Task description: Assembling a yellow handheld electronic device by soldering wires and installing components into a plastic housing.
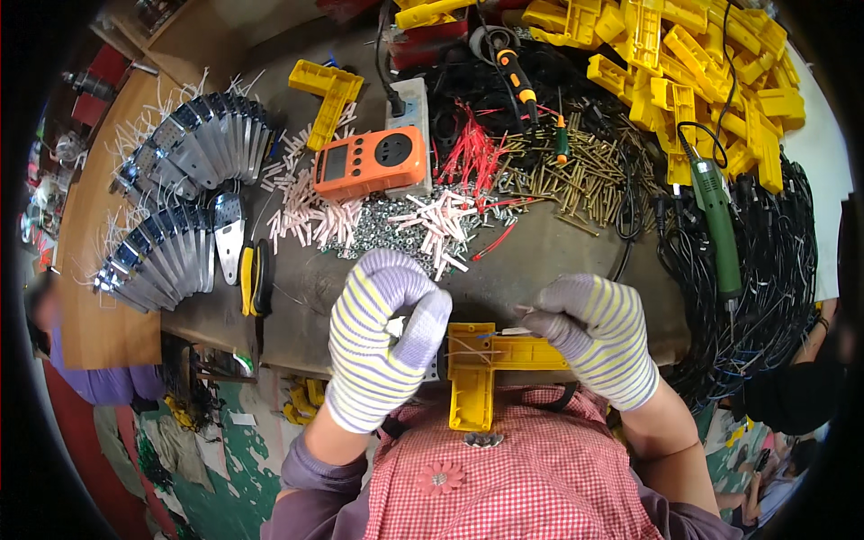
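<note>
My left hand [387, 333], in a striped knit glove, is closed with fingers curled in a pinch; a small white piece [396, 326] shows at the fingers. My right hand [598, 333], gloved alike, pinches a thin wire with a white sleeve [517, 331]. Between them a yellow T-shaped plastic housing half [471, 400] lies at the table's near edge, against my checked apron. Thin pale wires cross over its middle. A perforated metal plate [436, 367] shows in part beside the left glove.
Beyond lie white sleeves [441, 225], nuts [396, 220], red wires [472, 153], brass screws [603, 171] and an orange meter [371, 164]. Metal blades [171, 252] and yellow-black pliers [256, 279] are left; a green power tool [715, 220], black cables [747, 306] and yellow housings [702, 72] right. Other people sit either side.
</note>
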Demonstrator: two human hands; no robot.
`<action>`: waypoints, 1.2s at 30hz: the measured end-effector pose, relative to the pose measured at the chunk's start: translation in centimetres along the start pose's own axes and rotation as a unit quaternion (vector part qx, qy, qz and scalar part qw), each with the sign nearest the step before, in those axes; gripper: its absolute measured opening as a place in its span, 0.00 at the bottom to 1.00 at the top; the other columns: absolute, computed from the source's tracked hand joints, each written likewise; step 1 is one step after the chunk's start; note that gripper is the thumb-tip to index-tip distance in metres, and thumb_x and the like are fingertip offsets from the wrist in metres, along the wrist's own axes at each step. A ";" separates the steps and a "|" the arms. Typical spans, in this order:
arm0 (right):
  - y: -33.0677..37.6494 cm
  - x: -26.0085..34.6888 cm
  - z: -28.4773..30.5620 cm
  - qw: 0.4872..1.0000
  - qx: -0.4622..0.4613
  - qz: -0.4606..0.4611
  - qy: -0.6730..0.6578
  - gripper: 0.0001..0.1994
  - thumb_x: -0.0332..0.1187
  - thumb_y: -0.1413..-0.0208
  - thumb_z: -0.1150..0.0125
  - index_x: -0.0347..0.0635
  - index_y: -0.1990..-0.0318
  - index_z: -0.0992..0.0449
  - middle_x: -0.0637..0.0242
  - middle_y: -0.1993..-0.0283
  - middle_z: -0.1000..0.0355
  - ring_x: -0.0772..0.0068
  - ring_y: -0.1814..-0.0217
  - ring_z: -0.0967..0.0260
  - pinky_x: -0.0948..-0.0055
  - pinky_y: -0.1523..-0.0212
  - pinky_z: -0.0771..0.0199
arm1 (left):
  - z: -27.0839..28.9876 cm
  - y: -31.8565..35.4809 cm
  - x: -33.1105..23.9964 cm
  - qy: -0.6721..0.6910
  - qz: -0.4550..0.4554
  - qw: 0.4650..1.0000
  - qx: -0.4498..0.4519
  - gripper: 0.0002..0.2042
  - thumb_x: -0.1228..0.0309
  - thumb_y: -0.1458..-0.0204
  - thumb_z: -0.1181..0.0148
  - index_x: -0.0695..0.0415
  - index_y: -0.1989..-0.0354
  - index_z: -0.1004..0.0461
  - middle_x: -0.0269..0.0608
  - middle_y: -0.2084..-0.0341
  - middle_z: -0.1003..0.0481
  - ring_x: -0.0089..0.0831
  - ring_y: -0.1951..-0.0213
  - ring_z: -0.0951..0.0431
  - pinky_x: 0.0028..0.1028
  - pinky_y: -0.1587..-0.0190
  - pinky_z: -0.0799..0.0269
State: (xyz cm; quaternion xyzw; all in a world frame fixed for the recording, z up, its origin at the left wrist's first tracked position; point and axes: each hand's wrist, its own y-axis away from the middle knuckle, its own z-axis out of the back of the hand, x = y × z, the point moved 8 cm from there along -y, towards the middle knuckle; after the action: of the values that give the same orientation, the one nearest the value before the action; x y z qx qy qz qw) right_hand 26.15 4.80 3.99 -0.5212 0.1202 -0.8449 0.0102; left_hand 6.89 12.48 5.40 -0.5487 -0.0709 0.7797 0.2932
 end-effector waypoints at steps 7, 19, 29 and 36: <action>-1.0 1.1 -1.4 0.990 0.129 0.056 0.025 0.08 0.34 0.47 0.31 0.40 0.66 0.18 0.59 0.70 0.23 0.57 0.69 0.24 0.67 0.66 0.26 | -2.8 1.0 -2.7 -0.093 -0.116 0.977 0.156 0.07 0.71 0.60 0.29 0.52 0.74 0.22 0.35 0.74 0.25 0.38 0.67 0.25 0.44 0.46 0.31; -0.1 -0.5 0.4 0.997 0.073 -0.010 -0.022 0.10 0.36 0.45 0.31 0.38 0.63 0.20 0.60 0.67 0.22 0.61 0.66 0.23 0.68 0.63 0.25 | -5.8 -1.1 -4.1 -0.140 -0.093 0.946 0.277 0.08 0.71 0.60 0.31 0.54 0.73 0.24 0.38 0.75 0.26 0.38 0.68 0.24 0.36 0.60 0.32; -0.3 -4.6 2.0 0.968 -0.018 -0.115 -0.223 0.07 0.30 0.39 0.41 0.36 0.58 0.26 0.68 0.70 0.25 0.83 0.68 0.31 0.79 0.63 0.29 | -3.9 -2.6 -0.8 -0.212 -0.076 0.933 0.281 0.13 0.60 0.50 0.33 0.58 0.69 0.23 0.41 0.79 0.26 0.42 0.75 0.24 0.37 0.67 0.28; 0.5 -4.0 2.4 0.979 -0.016 -0.113 -0.170 0.06 0.31 0.37 0.44 0.39 0.56 0.26 0.68 0.66 0.23 0.81 0.65 0.29 0.78 0.62 0.28 | -12.1 -4.9 3.2 -0.484 -0.088 0.829 0.268 0.07 0.66 0.50 0.42 0.51 0.76 0.20 0.44 0.77 0.21 0.43 0.70 0.19 0.42 0.66 0.26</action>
State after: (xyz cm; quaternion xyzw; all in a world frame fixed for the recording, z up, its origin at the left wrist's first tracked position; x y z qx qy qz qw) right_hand 30.07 4.44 1.36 -0.6678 0.0706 -0.7374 -0.0730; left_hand 18.87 15.69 0.23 0.0071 -0.0399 0.9047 0.4242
